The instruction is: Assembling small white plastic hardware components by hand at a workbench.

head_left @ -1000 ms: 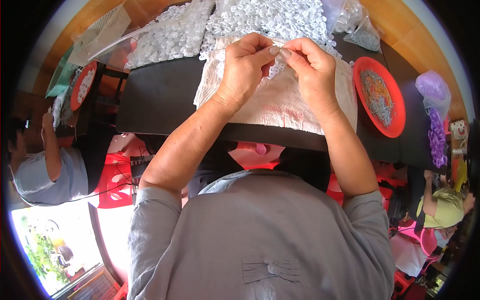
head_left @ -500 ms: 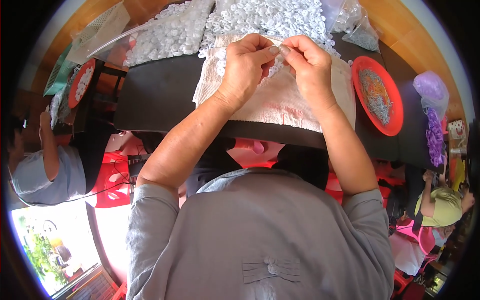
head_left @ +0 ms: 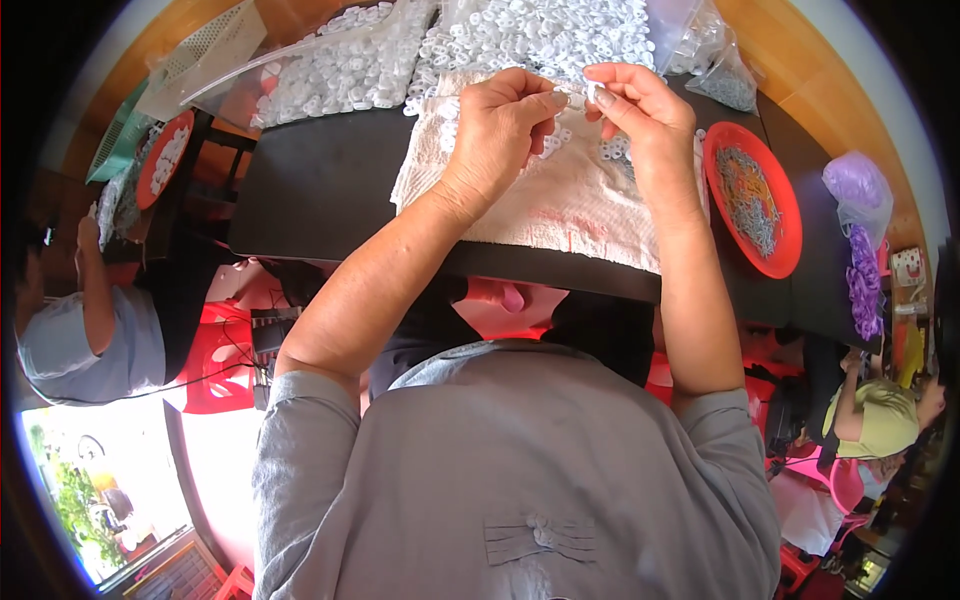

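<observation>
We have a dark table [head_left: 320, 180] before us, its bowed near edge at six o'clock. Taking the rumpled pale cloth [head_left: 560, 215] on it as our dial's centre, we find a heap of small white pieces [head_left: 540, 38] at twelve, a clear bag of more [head_left: 345, 75] at ten, a clear bag of greyish bits [head_left: 728, 88] at two and a red dish [head_left: 787, 250] at three

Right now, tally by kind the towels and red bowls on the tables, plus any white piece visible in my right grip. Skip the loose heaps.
Towel: 1
Red bowls: 2
White piece visible in the right grip: 1
Total: 4
</observation>
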The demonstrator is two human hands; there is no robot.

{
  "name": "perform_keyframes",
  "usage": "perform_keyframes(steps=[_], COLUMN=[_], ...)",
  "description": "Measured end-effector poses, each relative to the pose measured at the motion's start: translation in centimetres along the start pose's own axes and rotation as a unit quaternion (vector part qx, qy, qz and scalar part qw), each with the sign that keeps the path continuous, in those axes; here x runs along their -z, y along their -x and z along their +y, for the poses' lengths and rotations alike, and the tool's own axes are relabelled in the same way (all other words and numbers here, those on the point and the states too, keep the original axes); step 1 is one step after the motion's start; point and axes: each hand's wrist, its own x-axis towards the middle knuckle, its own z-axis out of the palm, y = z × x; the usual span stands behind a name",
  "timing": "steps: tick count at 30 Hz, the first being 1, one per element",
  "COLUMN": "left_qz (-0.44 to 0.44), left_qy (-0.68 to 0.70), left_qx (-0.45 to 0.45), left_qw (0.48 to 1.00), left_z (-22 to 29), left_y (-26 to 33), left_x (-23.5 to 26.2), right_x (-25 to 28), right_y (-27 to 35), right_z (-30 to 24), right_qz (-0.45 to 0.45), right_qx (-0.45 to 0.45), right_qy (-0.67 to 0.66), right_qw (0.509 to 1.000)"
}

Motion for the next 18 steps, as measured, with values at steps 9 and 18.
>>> perform_keyframes(steps=[9,18], left_qz=[-0.008,-0.030], left_qy=[-0.019,-0.007], left_qx=[-0.008,-0.022], left_qw=[1.000,0.999], left_z=[0.34,-0.06], left_y=[0.15,0.13], left_x=[0.07,0.16], right_x=[-0.24,-0.72], right_y=[0.26,0.46], right_z=[-0.49,-0.19], right_qz=[-0.026,-0.056], right_qx=[0.006,0.011], right_qy=[0.005,0.009], right_qw=[1.000,0.998])
